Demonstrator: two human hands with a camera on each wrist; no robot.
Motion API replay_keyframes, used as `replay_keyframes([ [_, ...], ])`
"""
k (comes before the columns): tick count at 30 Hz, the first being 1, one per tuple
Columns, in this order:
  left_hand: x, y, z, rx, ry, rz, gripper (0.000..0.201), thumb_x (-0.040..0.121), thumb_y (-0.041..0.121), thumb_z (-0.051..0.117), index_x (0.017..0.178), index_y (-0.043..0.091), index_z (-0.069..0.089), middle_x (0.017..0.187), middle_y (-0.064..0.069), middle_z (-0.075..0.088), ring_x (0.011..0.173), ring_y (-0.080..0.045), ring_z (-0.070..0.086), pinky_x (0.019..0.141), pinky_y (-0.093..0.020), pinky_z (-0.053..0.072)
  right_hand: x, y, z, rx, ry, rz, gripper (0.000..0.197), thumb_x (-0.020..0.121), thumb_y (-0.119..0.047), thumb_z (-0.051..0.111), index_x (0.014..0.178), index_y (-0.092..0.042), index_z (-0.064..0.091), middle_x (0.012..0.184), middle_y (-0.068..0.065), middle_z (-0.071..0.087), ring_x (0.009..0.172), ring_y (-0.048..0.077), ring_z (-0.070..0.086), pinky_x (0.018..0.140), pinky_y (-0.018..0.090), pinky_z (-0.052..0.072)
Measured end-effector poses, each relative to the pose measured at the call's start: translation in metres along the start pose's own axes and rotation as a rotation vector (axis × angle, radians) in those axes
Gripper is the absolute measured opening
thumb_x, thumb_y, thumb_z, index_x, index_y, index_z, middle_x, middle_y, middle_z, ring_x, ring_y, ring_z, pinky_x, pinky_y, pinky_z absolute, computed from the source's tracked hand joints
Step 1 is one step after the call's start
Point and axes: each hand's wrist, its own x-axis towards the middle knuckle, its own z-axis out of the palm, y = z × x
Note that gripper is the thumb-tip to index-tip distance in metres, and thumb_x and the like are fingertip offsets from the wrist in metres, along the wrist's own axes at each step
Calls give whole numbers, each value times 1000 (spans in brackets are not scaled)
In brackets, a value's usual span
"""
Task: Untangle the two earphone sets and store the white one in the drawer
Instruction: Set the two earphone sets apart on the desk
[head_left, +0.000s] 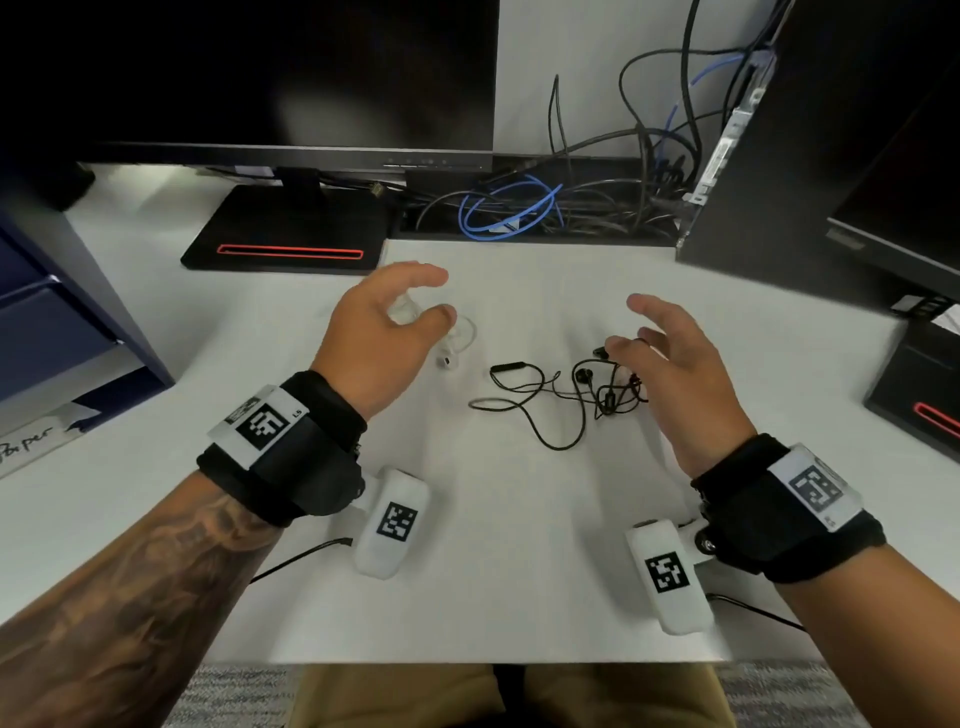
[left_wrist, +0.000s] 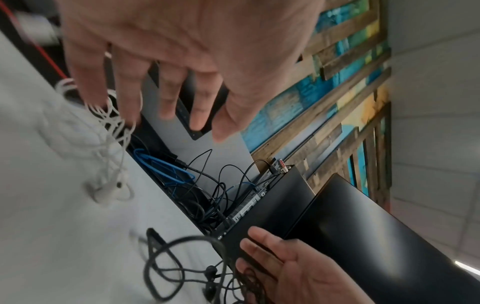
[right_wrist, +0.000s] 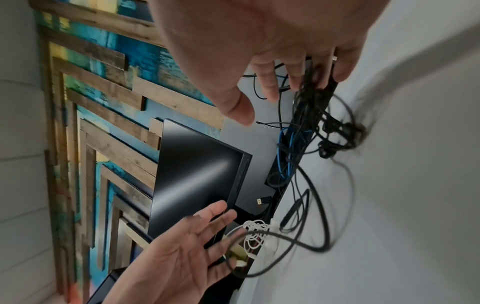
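Observation:
The white earphones (head_left: 460, 338) lie bunched on the white desk (head_left: 493, 561), apart from the black earphones (head_left: 550, 395), whose cord sprawls in loops to the right. My left hand (head_left: 439, 296) hovers over the white bundle (left_wrist: 109, 127) with relaxed, spread fingers, fingertips at the cord; no grip shows. My right hand (head_left: 628, 325) is spread above the black set (right_wrist: 335, 131), its fingertips (right_wrist: 298, 82) touching the cord. The blue drawer unit (head_left: 52, 312) stands at the far left, drawers closed as far as I can see.
A monitor on a black stand with a red stripe (head_left: 291, 234) fills the back left. Loose black and blue cables (head_left: 519, 213) lie behind the desk edge. A black computer case (head_left: 779, 182) and a second stand (head_left: 924, 395) crowd the right.

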Motion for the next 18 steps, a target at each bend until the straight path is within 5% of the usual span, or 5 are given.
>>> replay_keyframes([
  [6, -3, 3, -5, 86, -199, 50, 8, 92, 21, 68, 98, 22, 73, 93, 8, 68, 68, -8, 63, 72, -22, 49, 5, -8, -11, -142, -17, -74, 34, 92, -7, 60, 116, -32, 62, 133, -11, 55, 127, 10, 50, 88, 26, 45],
  [10, -10, 7, 4, 84, -328, 87, 9, 92, 22, 68, 88, 29, 73, 91, 14, 70, 68, -16, 67, 68, -21, 53, 11, -8, -25, -401, -155, -54, 33, 90, -6, 61, 111, -32, 65, 131, -8, 58, 121, 12, 53, 87, 26, 45],
  [14, -12, 5, 6, 82, -326, 87, 12, 91, 23, 68, 85, 32, 72, 94, 14, 70, 71, -20, 67, 69, -19, 52, 11, -6, -27, -497, -331, -5, 34, 84, 1, 63, 98, -29, 72, 104, -4, 72, 86, 7, 66, 76, 19, 51],
  [18, -17, 8, 9, 47, -368, 110, 11, 91, 17, 67, 88, 26, 74, 92, 12, 69, 72, -23, 66, 77, -35, 56, 8, -6, -22, -436, -394, 9, 32, 83, 9, 65, 94, -19, 74, 96, 5, 74, 82, 11, 68, 73, 20, 54],
])
